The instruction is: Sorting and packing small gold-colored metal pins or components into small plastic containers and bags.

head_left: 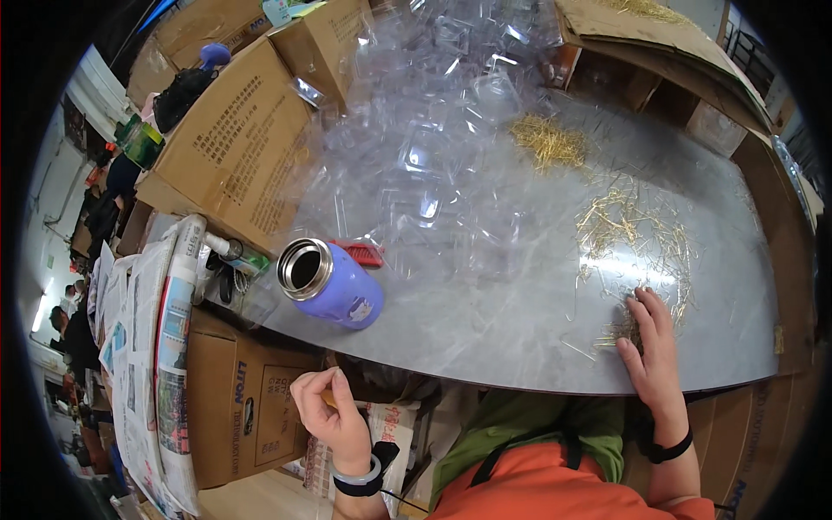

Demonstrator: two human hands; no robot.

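Observation:
My right hand [652, 351] rests at the near right of the grey table [485, 325], fingers stretched and thumb apart. Under and beside its fingertips lie thin gold-coloured metal pins [622, 332]. Beyond it a looser scatter of the same pins [633, 225] spreads out, and farther off is a denser heap of them [548, 143]. My left hand [331, 414] is held off the table's front edge, below the bottle. Its fingers are curled in toward the thumb; whether anything is between them is hidden.
Clear plastic boxes [425, 160] pile up across the table's middle and back. An uncapped purple bottle [342, 295] stands at the near left, a red brush [360, 252] behind it. Cardboard boxes [230, 160] line the left; a cardboard shelf [663, 52] stands back right.

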